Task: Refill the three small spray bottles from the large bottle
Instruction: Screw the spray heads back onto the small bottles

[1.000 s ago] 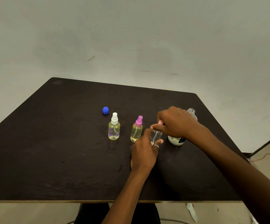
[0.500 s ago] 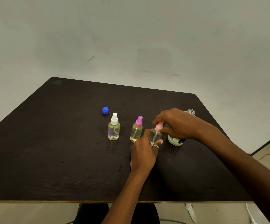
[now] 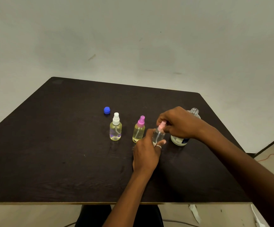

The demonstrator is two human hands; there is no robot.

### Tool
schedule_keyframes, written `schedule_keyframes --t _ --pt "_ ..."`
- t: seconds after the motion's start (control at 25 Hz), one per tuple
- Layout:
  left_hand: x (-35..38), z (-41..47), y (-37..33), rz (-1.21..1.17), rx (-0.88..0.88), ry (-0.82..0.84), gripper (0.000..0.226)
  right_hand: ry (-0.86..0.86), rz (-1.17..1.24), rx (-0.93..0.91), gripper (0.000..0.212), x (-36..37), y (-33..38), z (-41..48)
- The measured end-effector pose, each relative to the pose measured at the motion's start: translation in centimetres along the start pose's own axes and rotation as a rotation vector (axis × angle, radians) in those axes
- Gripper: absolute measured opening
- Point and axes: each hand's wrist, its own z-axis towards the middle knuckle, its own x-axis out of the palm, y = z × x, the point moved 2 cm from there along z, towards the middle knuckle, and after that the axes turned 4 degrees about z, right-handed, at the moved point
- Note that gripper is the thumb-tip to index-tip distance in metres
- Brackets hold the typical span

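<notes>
We gripped the clear spray bottle (image 3: 158,135) on the desk (image 3: 51,153) with our left hand (image 3: 147,153), our right hand (image 3: 179,123) pinching its pink pump top (image 3: 162,125). Left of that bottle stood the purple-topped bottle (image 3: 138,131) and the white-topped bottle (image 3: 115,128); just right, the uncapped large bottle (image 3: 179,141); farther back-left, a blue cap (image 3: 106,110).
</notes>
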Motion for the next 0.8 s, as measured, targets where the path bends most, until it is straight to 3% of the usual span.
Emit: schedule_keyframes --t 0.48,0.8 --pt "-0.1 0.0 -0.2 -0.029 -0.006 0.0 0.037 -0.289 0.071 0.262 0.011 2.3 1.1 -1.1" --pt "-0.3 -0.1 -0.3 -0.034 -0.035 0.021 0.035 -0.328 0.052 0.358 0.018 2.5 2.4 -1.3"
